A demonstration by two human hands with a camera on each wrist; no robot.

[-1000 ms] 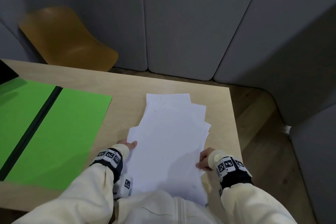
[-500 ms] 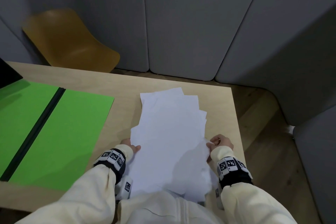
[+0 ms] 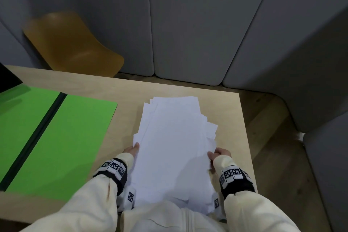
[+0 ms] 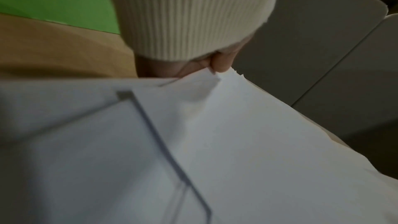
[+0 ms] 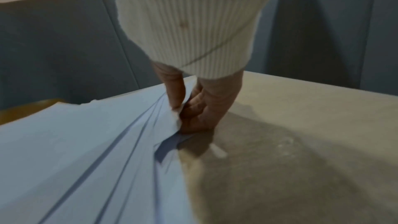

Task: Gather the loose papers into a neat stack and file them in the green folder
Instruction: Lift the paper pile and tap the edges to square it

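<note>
A fanned pile of white papers point(image 3: 173, 147) lies on the wooden table point(image 3: 231, 118) in front of me, its far edges uneven. My left hand point(image 3: 132, 149) holds the pile's left edge, thumb on top point(image 4: 219, 64). My right hand point(image 3: 218, 154) pinches the pile's right edge, thumb above and fingers curled under the sheets point(image 5: 189, 108). The papers point(image 4: 215, 142) fill the lower left wrist view, and the papers point(image 5: 86, 151) spread out from the pinch in the right wrist view. The green folder point(image 3: 56, 137) lies open and flat to the left, a dark spine down its middle.
A mustard-yellow chair point(image 3: 69, 45) stands behind the table's far left. Grey padded wall panels point(image 3: 188, 24) close in the back and right. The table's right edge point(image 3: 246, 137) runs close to my right hand, with wooden floor beyond. A dark object point(image 3: 7, 79) sits at far left.
The pile has been squared up and turned slightly, its far end shifting left. My right hand moved from the near right edge up along the side and now pinches the sheets.
</note>
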